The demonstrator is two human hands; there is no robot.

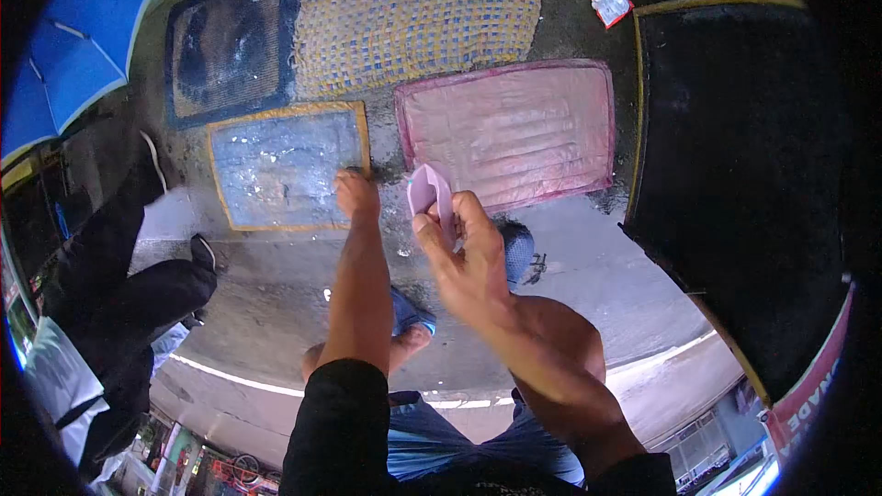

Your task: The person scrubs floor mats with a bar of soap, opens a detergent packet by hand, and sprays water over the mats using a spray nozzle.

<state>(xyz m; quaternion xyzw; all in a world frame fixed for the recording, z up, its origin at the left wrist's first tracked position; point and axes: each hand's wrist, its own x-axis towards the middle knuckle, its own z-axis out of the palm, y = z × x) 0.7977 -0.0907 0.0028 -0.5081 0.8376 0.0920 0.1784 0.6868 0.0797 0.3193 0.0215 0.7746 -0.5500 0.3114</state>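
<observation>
My left hand (356, 195) is closed on the right side of the wet blue mat (285, 161), which has an orange border and white flecks. A small dark bit shows by its fingers; what it holds, if anything, I cannot make out. Raised nearer the camera, my right hand (470, 253) grips a lilac open-topped packet (428, 191) between thumb and fingers. The packet's mouth points up and away, and its contents do not show clearly. Behind the packet lies a pink mat (510, 133) with a darker pink border, flat on the ground.
Farther off lie a dark blue mat (234, 46) and a woven yellow-and-blue mat (418, 14). A small red-and-white packet (611, 5) is on the wet ground. At right is a large black panel (735, 174); at left, a person in dark clothes (119, 276) and a blue umbrella (73, 37).
</observation>
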